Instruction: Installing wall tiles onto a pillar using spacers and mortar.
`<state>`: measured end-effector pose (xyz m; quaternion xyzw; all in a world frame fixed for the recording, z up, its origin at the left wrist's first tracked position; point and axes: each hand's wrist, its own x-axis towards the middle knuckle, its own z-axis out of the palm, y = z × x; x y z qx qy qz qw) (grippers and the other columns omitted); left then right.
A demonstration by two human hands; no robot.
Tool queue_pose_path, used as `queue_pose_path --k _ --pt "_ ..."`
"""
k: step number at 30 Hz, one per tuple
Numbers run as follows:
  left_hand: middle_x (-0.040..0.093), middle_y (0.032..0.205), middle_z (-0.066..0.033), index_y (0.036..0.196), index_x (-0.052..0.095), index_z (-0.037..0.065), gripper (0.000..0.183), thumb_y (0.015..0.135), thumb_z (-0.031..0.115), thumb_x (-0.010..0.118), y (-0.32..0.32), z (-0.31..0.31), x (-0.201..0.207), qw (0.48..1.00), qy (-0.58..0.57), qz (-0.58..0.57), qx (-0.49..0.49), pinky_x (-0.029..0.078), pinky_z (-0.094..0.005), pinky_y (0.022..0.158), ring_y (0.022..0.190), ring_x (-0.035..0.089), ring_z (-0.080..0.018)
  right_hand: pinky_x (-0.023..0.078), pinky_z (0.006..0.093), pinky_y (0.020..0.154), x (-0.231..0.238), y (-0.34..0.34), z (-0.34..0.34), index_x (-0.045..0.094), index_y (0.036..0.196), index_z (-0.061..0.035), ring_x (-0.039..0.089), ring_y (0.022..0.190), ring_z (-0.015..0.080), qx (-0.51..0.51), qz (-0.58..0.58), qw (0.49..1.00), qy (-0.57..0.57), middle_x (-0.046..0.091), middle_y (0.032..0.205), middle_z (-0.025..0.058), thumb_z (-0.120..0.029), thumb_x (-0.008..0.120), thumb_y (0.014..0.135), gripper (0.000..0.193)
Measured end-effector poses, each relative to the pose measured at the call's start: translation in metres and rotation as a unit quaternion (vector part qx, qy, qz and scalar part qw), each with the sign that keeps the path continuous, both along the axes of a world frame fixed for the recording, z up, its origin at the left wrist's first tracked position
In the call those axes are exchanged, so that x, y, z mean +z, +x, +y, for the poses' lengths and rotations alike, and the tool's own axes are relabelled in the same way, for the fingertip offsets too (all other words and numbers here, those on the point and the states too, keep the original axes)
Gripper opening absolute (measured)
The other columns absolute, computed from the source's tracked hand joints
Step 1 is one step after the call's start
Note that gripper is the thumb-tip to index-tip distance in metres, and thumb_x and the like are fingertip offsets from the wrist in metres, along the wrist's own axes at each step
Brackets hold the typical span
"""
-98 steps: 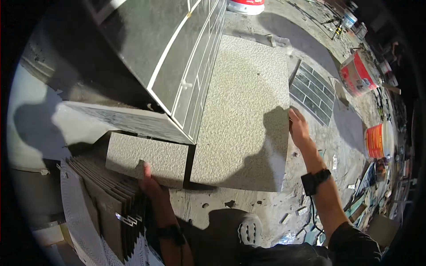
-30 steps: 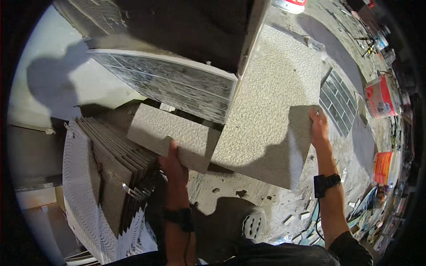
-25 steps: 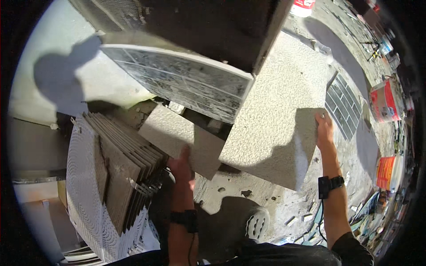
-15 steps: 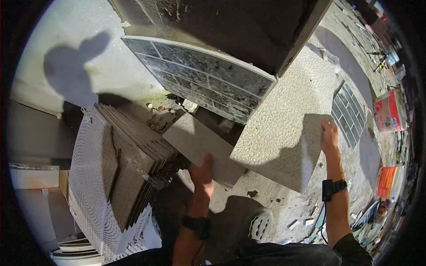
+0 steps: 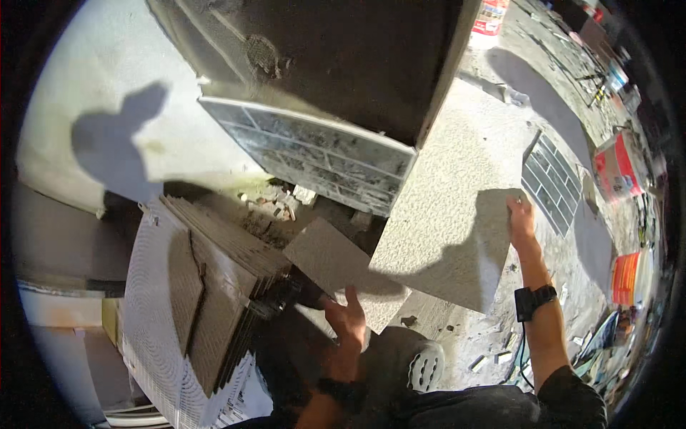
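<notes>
A large pale tile (image 5: 436,214) with a pebbly surface leans at the centre right. My right hand (image 5: 522,218) is closed on its right corner; some of the fingers are hidden. Left of it lies a smaller grey tile piece (image 5: 339,268), its right end meeting the big tile's lower edge. At the piece's near edge is my left hand (image 5: 346,319), thumb and fingers apart, the thumb over the edge. A stack of tiles (image 5: 221,286) stands on edge to the left, the nearest with ridged backs and a jagged broken piece on it.
Dark brick-patterned tiling (image 5: 314,154) covers the low front ahead, under a dark panel. Rubble (image 5: 279,204) lies at its foot. A patterned tile (image 5: 552,184), a red-and-white bucket (image 5: 618,168) and an orange bucket (image 5: 630,279) are at right. A slotted round drain cover (image 5: 426,367) is near me.
My left hand has shifted right and nearer me, its fingers spreading off the small piece. That piece has moved right. My right hand keeps its hold on the large tile; the view has tilted up.
</notes>
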<state>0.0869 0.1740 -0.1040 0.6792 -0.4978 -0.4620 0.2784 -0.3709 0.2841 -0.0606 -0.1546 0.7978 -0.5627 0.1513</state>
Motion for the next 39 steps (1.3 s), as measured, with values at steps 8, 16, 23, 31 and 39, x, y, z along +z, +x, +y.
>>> queue_pose_path --k 8,16,23,31,39 --pt "0.051 0.133 -0.0152 0.142 0.040 0.000 0.052 0.097 0.009 0.064 0.009 0.009 0.018 0.930 0.078 0.332 0.135 0.041 -0.0378 0.108 0.122 0.052 -0.0249 0.052 0.0351 0.081 0.009 0.012 -0.011 0.064 0.122 0.0024 0.064 0.091 0.0189 0.018 -0.023 0.999 -0.022 0.070 0.102 0.0095 -0.017 0.063 0.096 0.032" --pt "0.051 0.132 -0.0154 0.146 0.039 -0.001 0.049 0.100 0.002 0.057 0.010 0.043 0.014 0.994 -0.033 0.101 -0.022 0.044 -0.0376 0.105 0.119 0.050 -0.0258 0.051 0.0346 0.074 0.017 0.004 0.003 0.065 0.116 0.0004 0.063 0.084 0.0175 -0.015 0.019 0.998 0.052 0.069 0.094 0.0082 -0.015 0.064 0.094 0.027" --pt "0.054 0.113 -0.0145 0.135 0.044 -0.002 0.037 0.101 0.007 0.056 0.014 0.068 0.000 0.998 0.006 0.055 0.010 0.045 -0.0371 0.097 0.106 0.054 -0.0241 0.049 0.0335 0.075 0.012 0.008 -0.002 0.065 0.117 -0.0006 0.060 0.082 0.0157 0.010 0.016 1.000 0.006 0.067 0.091 0.0065 -0.012 0.065 0.093 0.027" --pt "0.060 0.100 -0.0144 0.112 0.058 -0.004 0.025 0.095 0.014 0.064 0.056 0.046 -0.047 0.948 -0.206 -0.218 -0.110 0.050 -0.0384 0.083 0.092 0.059 -0.0248 0.050 0.0398 0.074 0.034 0.009 -0.007 0.065 0.117 -0.0004 0.065 0.084 0.0256 -0.008 0.109 0.983 0.146 0.069 0.092 0.0162 -0.015 0.067 0.091 0.030" --pt "0.050 0.143 -0.0246 0.141 0.049 -0.006 0.049 0.098 0.011 0.066 -0.046 -0.087 0.121 0.938 -0.308 0.123 -0.106 0.050 -0.0436 0.099 0.129 0.052 -0.0279 0.052 0.0410 0.071 0.174 0.128 -0.044 0.064 0.083 -0.0011 0.062 0.076 0.0312 0.244 0.441 0.864 0.017 0.063 0.080 0.0144 -0.005 0.076 0.083 0.013"
